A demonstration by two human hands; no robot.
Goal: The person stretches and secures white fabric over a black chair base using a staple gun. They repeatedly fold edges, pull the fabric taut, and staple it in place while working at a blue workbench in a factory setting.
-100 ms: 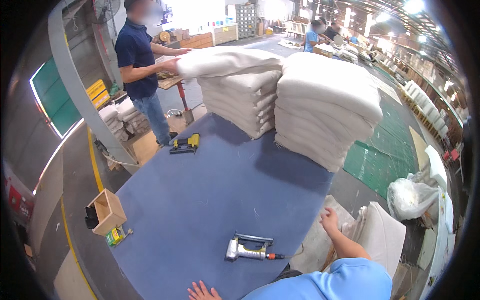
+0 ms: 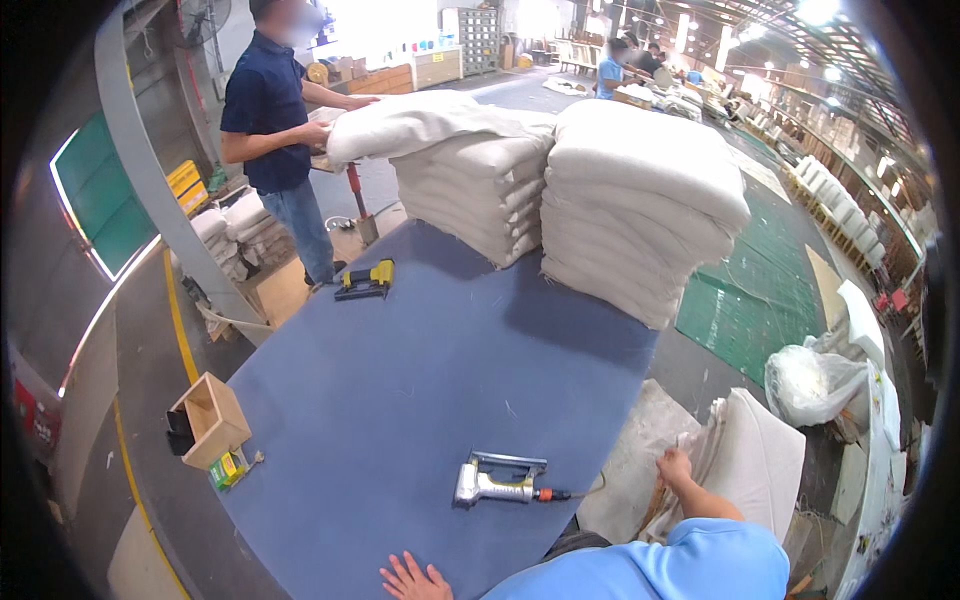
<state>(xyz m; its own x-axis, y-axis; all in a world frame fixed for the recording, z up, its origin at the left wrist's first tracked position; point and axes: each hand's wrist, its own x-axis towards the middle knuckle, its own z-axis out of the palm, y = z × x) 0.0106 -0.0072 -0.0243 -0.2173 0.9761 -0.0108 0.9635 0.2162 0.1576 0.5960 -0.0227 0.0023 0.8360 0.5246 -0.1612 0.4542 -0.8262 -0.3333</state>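
Left hand point(image 2: 415, 582): fingers spread on the blue surface point(image 2: 400, 400), holding nothing. Right hand point(image 2: 676, 467): fingers beside the white pad point(image 2: 763, 450), lower right of frame; grip cannot be determined. Pad's long axis runs steeply up-frame.

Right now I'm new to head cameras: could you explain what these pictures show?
No machine here: both pictures come from a camera on a person's head; its wide lens bends straight edges. Their left hand lies spread on a blue table, holding nothing. Their right hand is beside white padded pieces past the table's right edge; whether it grips anything is unclear. On the table are a silver staple gun, a yellow staple gun and two white stacks. A co-worker stands near the left stack.
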